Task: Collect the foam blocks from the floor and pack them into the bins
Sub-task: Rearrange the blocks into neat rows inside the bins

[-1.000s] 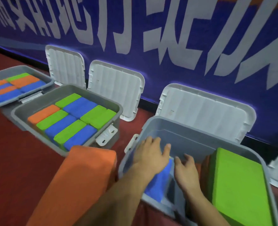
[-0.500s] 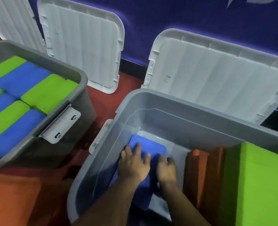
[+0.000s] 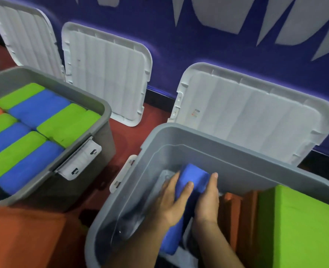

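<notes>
Gripping the blue block (image 3: pixel 195 174) between them, the left hand (image 3: pixel 171 202) and right hand (image 3: pixel 208 198) hold it tilted on edge inside the grey bin (image 3: pixel 237 157) at lower centre. The left fingers curl over its face, and the right fingers, pressed together, cup its right edge. The soft foam may buckle or wedge crooked against the orange blocks (image 3: pixel 235 211) standing at lower right, wasting room. An uneven squeeze could let it flop flat.

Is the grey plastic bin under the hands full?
Not full: the bin's bare floor shows beside the blue foam block gripped by the left hand and right hand; orange foam blocks stand at right.
</notes>
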`<state>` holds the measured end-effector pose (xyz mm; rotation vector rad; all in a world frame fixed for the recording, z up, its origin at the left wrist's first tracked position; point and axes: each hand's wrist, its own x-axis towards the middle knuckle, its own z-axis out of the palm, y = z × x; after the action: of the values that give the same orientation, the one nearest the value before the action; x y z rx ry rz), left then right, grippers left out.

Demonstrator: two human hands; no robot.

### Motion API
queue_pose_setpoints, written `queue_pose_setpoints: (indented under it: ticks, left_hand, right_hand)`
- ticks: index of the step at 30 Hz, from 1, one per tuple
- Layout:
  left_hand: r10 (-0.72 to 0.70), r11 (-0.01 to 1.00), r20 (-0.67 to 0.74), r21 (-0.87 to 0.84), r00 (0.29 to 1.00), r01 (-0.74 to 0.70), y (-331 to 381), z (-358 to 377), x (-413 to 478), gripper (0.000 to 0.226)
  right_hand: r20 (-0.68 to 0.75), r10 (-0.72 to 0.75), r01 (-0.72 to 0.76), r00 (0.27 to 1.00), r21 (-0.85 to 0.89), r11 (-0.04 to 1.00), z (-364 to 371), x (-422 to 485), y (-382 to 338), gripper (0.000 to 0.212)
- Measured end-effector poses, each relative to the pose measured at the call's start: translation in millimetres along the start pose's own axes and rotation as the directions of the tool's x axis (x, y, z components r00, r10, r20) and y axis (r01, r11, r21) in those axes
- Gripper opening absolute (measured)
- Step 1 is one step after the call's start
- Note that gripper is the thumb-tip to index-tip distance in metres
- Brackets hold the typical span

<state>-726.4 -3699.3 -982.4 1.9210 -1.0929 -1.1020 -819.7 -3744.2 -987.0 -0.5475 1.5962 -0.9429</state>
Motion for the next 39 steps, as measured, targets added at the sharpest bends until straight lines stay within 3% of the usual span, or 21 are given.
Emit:
queue_pose_setpoints:
  ticks: [3,4,7,8,11,14,16,19,22,25,29,32,39]
  left_hand:
    - [0.021,0.986,-0.088,-0.165,0.996,-0.035,23.5,-12.4,-15.1,0.067]
    - [0.024,0.987,-0.084,-0.158,0.996,-0.038,29.2,-19.1,-19.6,0.064]
    - [0.031,0.987,-0.048,-0.158,0.998,-0.038,35.5,-39.0,-22.6,0.064]
    - [0.039,0.988,-0.034,-0.147,0.999,-0.043,38.7,-45.1,-21.2,0.062]
    - [0.085,0.991,-0.021,-0.100,0.996,-0.086,41.1,-51.4,-11.3,0.059]
    - [0.083,0.996,-0.080,-0.028,0.993,-0.086,30.8,-46.1,0.4,0.053]
    - [0.065,0.998,-0.124,0.024,0.990,-0.062,24.3,-42.5,5.4,0.053]
    - [0.105,0.991,-0.184,0.105,0.977,-0.086,18.7,-42.5,18.3,0.055]
    - [0.160,0.977,-0.230,0.174,0.960,-0.121,14.8,-44.7,32.9,0.071]
    - [0.147,0.974,-0.263,0.208,0.954,-0.093,11.2,-42.7,36.9,0.059]
    - [0.133,0.976,-0.203,0.198,0.970,-0.092,15.5,-48.1,27.9,0.053]
    - [0.161,0.959,-0.174,0.258,0.972,-0.113,22.4,-59.0,9.6,0.062]
    - [0.352,0.799,-0.057,0.538,0.934,-0.268,69.6,-99.7,-64.8,0.071]
  right_hand:
    - [0.093,-0.031,0.031,0.995,-0.004,0.999,-6.3,-8.7,-14.5,0.094]
    - [0.127,-0.045,0.049,0.991,-0.034,0.998,-9.9,-15.6,-20.1,0.091]
    - [0.175,-0.138,0.165,0.975,-0.149,0.975,-18.6,-33.0,-27.5,0.051]
    - [0.216,-0.160,0.205,0.963,-0.205,0.957,-17.5,-41.3,-28.6,0.052]
    - [0.301,-0.218,0.308,0.928,-0.295,0.905,-8.5,-51.6,-26.8,0.084]
    - [0.318,-0.205,0.308,0.926,-0.319,0.896,8.3,-47.3,-28.2,0.066]
    - [0.324,-0.201,0.318,0.924,-0.363,0.876,19.7,-38.2,-27.4,0.055]
    - [0.353,-0.231,0.365,0.907,-0.380,0.850,37.8,-24.5,-24.4,0.054]
    - [0.373,-0.233,0.382,0.898,-0.396,0.835,49.5,-15.8,-24.8,0.056]
    - [0.383,-0.216,0.375,0.898,-0.414,0.829,53.0,-11.8,-25.8,0.060]
    - [0.412,-0.198,0.380,0.890,-0.428,0.820,45.4,-21.4,-30.2,0.066]
    - [0.423,-0.200,0.397,0.884,-0.454,0.798,32.6,-36.5,-38.7,0.066]
    - [0.394,-0.390,0.545,0.832,-0.456,0.704,-34.0,-107.3,-73.6,0.057]
